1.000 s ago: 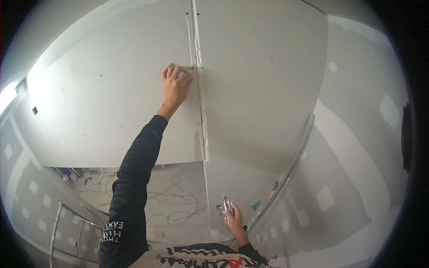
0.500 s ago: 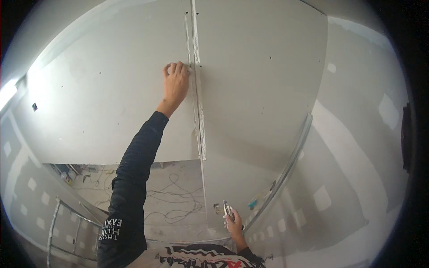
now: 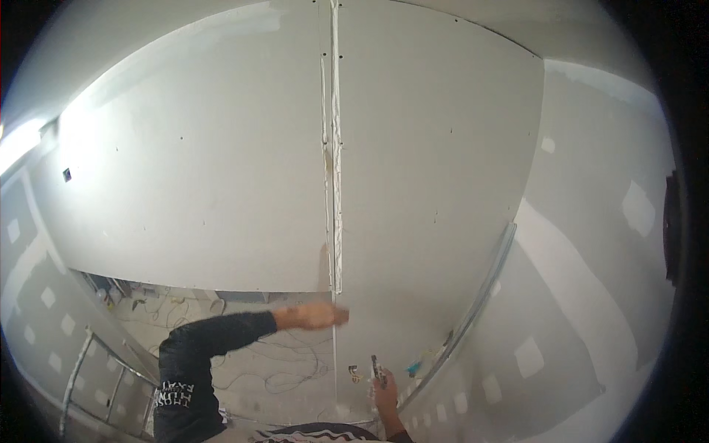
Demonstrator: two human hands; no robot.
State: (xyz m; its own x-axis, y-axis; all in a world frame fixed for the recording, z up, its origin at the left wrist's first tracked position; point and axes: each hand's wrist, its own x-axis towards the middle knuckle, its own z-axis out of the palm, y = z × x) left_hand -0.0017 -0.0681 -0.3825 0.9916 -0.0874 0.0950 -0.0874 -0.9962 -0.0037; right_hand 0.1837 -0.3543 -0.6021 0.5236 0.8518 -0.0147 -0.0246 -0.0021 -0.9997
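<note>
My left hand (image 3: 309, 315), smeared by motion, is low in front of the opening under the left board, beside the seam; whether it holds anything is unclear. My right hand (image 3: 385, 393) grips a slim hand tool (image 3: 377, 368) at the bottom centre. Two large pale drywall boards (image 3: 214, 170) (image 3: 428, 162) meet at a vertical seam (image 3: 336, 162) with rough white filler along it and small dark holes beside it.
A metal ladder or scaffold rail (image 3: 118, 384) stands at lower left. A long metal profile (image 3: 487, 288) leans at the right, near the patched side wall (image 3: 591, 295). Cables (image 3: 281, 376) lie on the floor beyond the opening. A bright lamp (image 3: 18, 144) is at left.
My left hand has dropped from the upper seam, elbow bending, and swung down toward the right. The right hand stays low with the tool. The view has shifted, showing more of the top.
</note>
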